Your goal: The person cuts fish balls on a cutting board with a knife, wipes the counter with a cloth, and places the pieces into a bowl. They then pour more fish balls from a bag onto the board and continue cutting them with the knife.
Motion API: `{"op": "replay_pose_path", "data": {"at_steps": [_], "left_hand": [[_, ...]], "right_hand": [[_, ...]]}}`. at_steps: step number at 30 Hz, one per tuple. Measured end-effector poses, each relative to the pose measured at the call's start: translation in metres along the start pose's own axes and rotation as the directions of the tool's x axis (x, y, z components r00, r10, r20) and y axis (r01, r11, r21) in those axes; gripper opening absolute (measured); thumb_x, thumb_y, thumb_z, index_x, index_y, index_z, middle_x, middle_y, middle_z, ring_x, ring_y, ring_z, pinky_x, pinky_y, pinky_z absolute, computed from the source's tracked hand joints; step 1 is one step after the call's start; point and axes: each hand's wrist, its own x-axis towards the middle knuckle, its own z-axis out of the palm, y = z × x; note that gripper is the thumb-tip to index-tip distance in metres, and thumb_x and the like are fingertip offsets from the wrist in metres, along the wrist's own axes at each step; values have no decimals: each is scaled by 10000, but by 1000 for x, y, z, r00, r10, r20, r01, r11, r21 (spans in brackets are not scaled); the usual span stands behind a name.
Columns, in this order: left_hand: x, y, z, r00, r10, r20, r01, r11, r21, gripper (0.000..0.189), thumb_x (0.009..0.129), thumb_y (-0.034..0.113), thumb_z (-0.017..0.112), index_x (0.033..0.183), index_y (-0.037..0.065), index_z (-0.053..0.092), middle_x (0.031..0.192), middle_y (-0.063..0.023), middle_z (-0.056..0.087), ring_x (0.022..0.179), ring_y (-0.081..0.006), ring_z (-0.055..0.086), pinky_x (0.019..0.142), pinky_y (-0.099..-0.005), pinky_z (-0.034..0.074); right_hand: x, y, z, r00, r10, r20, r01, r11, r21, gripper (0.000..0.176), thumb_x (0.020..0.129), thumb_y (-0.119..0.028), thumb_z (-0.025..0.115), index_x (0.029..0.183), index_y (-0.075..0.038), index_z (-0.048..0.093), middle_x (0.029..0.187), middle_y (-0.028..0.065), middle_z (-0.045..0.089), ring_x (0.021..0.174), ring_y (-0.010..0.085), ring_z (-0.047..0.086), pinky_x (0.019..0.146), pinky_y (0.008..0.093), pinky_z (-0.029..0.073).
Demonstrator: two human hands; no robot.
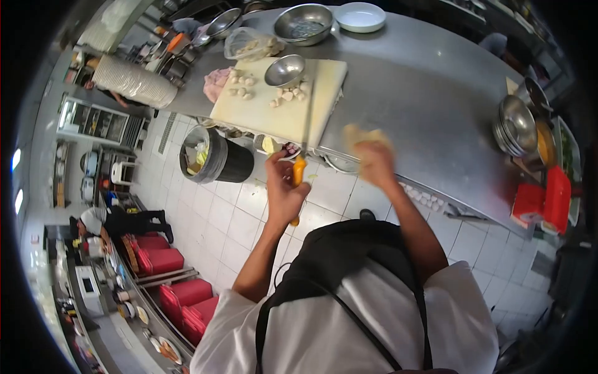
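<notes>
My left hand (286, 187) is closed around the orange handle of a long knife (308, 115), whose blade points away from me over the white cutting board (249, 118). My right hand (375, 163), blurred, holds a tan cloth (369, 138) at the counter's near edge. Small pale round pieces (288, 95) lie on the board beside a metal bowl (284, 71). A pink cloth (215, 83) and a clear plastic bag (249, 45) rest by the board's far left side.
On the steel counter (411, 81) are a large metal bowl (303, 23), a white bowl (360, 17), stacked bowls (516, 126) and red containers (556, 198). A lined bin (215, 156) stands below. Another person (124, 222) bends at the left.
</notes>
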Motion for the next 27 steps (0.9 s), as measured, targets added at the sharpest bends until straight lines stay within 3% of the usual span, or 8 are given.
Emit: {"op": "replay_pose_path", "data": {"at_steps": [2, 6, 10, 13, 16, 21, 24, 27], "left_hand": [[15, -12, 16, 997, 69, 23, -70, 997, 27, 781, 672, -94, 695, 1370, 37, 370, 991, -102, 540, 799, -189, 567, 687, -299, 501], [32, -11, 43, 996, 76, 48, -82, 988, 129, 782, 668, -54, 715, 1366, 39, 375, 970, -109, 551, 788, -203, 584, 710, -334, 510], [47, -16, 73, 993, -45, 113, 23, 983, 184, 780, 672, 12, 737, 1364, 45, 379, 998, -169, 571, 826, -322, 624, 751, -410, 517], [58, -26, 100, 990, 1, 140, -29, 980, 199, 713, 685, 23, 713, 1324, 38, 397, 1050, -211, 599, 918, -411, 635, 809, -465, 516], [72, -42, 130, 988, 101, 119, -125, 968, 217, 653, 691, 11, 678, 1285, 26, 408, 1110, -254, 610, 1014, -464, 622, 857, -492, 509], [96, -72, 157, 957, 237, 170, -258, 959, 117, 695, 756, 131, 774, 1348, 54, 418, 1096, -241, 623, 979, -403, 652, 853, -452, 534], [110, -70, 129, 919, 352, 179, -376, 918, 125, 644, 769, 165, 808, 1309, 39, 481, 1108, -215, 616, 921, -353, 655, 823, -420, 545], [149, -55, 62, 994, 105, -8, -105, 994, -11, 596, 806, 239, 821, 1260, 3, 517, 1106, -207, 592, 999, -323, 613, 883, -421, 500]], "right_hand": [[3, -38, 18, 967, -181, 179, 146, 970, 194, 398, 614, 68, 660, 993, -37, 719, 1075, 149, 724, 1059, 357, 664, 938, 445, 515], [7, -30, -27, 999, -5, 37, -5, 969, 245, 394, 619, 70, 651, 996, -17, 728, 1078, 143, 737, 1053, 353, 672, 937, 436, 517], [31, 25, -114, 977, -44, -209, -6, 973, -232, 283, 750, -35, 710, 1030, 0, 725, 1069, 182, 729, 1021, 380, 671, 940, 452, 509], [37, 36, -122, 935, 85, -346, -210, 916, -341, 231, 864, -145, 725, 1034, 12, 718, 999, 165, 730, 916, 323, 688, 884, 410, 527], [37, -8, -100, 809, 556, -192, -562, 827, 26, 289, 941, -239, 707, 1023, 38, 704, 939, 133, 726, 816, 236, 677, 811, 356, 535], [18, -1, -24, 757, 648, -84, -569, 718, 401, 285, 942, -225, 712, 1036, 43, 685, 875, 135, 726, 777, 188, 673, 754, 345, 537], [22, 6, -17, 718, 677, -164, -638, 733, 235, 279, 940, -208, 713, 1060, 41, 678, 864, 147, 722, 768, 203, 678, 744, 356, 539], [41, -12, -16, 725, 605, -328, -657, 751, -68, 262, 910, -197, 731, 1035, 27, 679, 822, 118, 703, 736, 212, 665, 721, 369, 530]]}}
